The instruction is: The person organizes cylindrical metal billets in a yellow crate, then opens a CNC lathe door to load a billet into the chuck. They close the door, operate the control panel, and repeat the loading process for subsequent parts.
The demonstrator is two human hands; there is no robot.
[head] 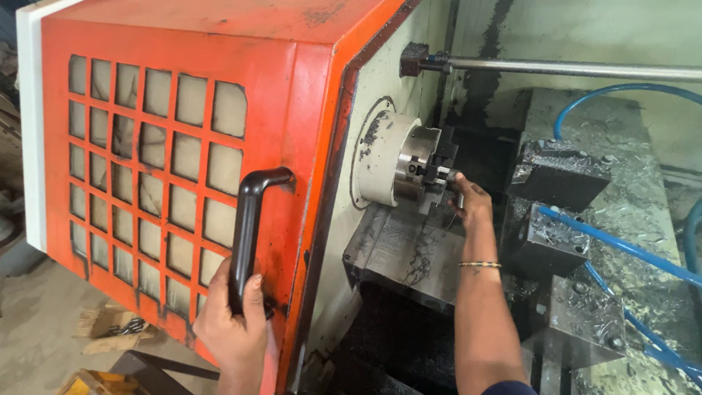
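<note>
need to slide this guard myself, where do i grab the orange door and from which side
Grip the black handle on the orange door, low on its upright bar, coming from the front. It stands off the panel, so fingers wrap behind it, as the left hand does. The right hand is at the chuck.

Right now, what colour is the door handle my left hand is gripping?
Black, on the orange door; the handle shows clearly in the head view.

Machine workshop; lathe chuck (pixel 418 170), swarf-strewn bed (pixel 629 190).

Door handle (pixel 248 234) left of chuck (pixel 420 172), hoses (pixel 621 245) right.
</note>
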